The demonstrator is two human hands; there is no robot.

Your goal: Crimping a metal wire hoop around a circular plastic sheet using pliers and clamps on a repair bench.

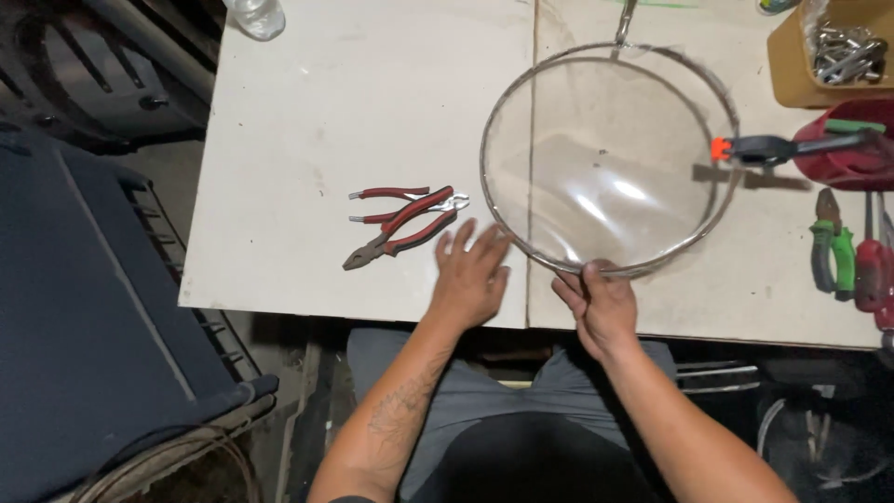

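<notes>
A large round wire-rimmed mesh strainer (610, 158) lies on the white table (354, 112), its handle pointing away from me. My right hand (601, 303) pinches the near rim of the strainer at the table's front edge. My left hand (470, 275) rests flat on the table, fingers spread, holding nothing, just left of the rim. Two red-handled pliers (405, 224) lie crossed on the table a little left of my left hand. A black clamp with an orange tip (759, 147) grips the strainer's right rim.
At the right edge are green-handled pliers (832, 251), a red-handled tool (873, 270) and a red object (847, 154). A cardboard box of metal parts (833, 51) sits far right. A clear bottle (256, 17) stands at the far left corner. A dark chair (84, 307) is on my left.
</notes>
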